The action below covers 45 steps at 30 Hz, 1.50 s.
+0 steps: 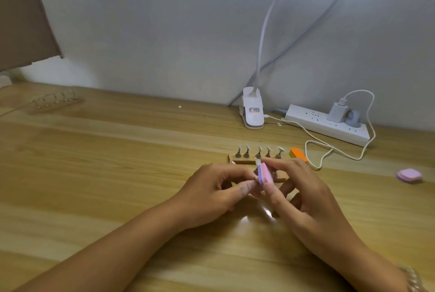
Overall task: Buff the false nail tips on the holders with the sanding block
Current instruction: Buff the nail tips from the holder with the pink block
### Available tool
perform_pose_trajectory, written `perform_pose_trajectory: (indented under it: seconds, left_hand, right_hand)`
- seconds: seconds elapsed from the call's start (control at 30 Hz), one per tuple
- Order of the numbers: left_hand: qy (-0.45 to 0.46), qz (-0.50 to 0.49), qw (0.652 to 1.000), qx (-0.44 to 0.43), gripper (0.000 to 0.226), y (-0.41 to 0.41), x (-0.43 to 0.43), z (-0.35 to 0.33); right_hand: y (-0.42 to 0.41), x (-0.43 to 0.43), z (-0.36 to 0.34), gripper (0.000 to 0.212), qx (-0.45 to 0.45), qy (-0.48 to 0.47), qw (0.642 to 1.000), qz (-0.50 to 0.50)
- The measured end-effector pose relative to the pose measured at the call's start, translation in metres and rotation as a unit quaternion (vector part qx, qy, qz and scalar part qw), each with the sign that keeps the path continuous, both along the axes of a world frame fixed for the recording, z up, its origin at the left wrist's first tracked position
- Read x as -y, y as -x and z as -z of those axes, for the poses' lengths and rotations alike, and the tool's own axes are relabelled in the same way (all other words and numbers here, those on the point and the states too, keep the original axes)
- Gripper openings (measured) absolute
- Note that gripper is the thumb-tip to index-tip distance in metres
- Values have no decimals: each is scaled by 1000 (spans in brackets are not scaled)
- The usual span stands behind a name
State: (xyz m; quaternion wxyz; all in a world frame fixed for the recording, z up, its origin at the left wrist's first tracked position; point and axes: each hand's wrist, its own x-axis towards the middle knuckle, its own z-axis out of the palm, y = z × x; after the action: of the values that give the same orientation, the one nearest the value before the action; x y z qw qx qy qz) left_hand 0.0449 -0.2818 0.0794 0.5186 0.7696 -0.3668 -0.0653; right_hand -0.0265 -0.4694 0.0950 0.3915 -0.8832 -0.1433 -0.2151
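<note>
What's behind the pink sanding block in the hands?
A white nail tip peeks out above the sanding block; five tipped holders stand beyond. The nearer strip is mostly hidden by the left hand and right hand.

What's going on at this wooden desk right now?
A person is buffing false nails. The right hand holds a pink-and-purple sanding block against a small pale nail tip that the left hand seems to pinch. Behind them, five more nail tips on metal holders stand in a row on a cardboard strip, an orange block beside it.
</note>
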Motion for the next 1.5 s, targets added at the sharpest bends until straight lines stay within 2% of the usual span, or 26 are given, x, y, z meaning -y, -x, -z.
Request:
perform_pose_trajectory:
  seconds: [0.17,0.33,0.43,0.5,0.63,0.77,0.93,1.1,1.23,1.4,1.5]
  left_hand:
    - [4,-22,1000,-14,23,0,0,1]
    - [9,-7,1000,-21,20,0,0,0]
    - [10,-6,1000,-16,19,0,0,1]
    - [12,-7,1000,-17,19,0,0,1]
    - [10,7,1000,-11,17,0,-1,1]
    - [11,-4,1000,-13,18,-1,-1,3]
    - [18,8,1000,-16,17,0,1,0]
    - [13,-2,1000,-10,20,0,0,0]
    - [19,7,1000,-14,17,1,0,-1]
    - [16,-3,1000,-13,20,1,0,0]
    - [14,-4,1000,-12,18,1,1,-1]
  right_hand:
    - [4,-4,0,34,33,20,999,-20]
    - [-1,0,1,33,22,1,999,23]
    - [5,-4,1,34,35,24,999,-18]
    - [5,-4,0,32,25,8,999,-29]
    - [-1,2,1,30,11,-13,999,29]
    - [6,-5,1,32,33,25,999,-24]
    - [-1,2,0,28,10,-12,999,34]
    - [5,-5,0,33,16,-2,999,-35]
    - [0,1,0,31,-2,-24,1000,17]
    - [5,-5,0,32,16,3,999,-32]
    - [1,0,0,28,-3,-31,999,7]
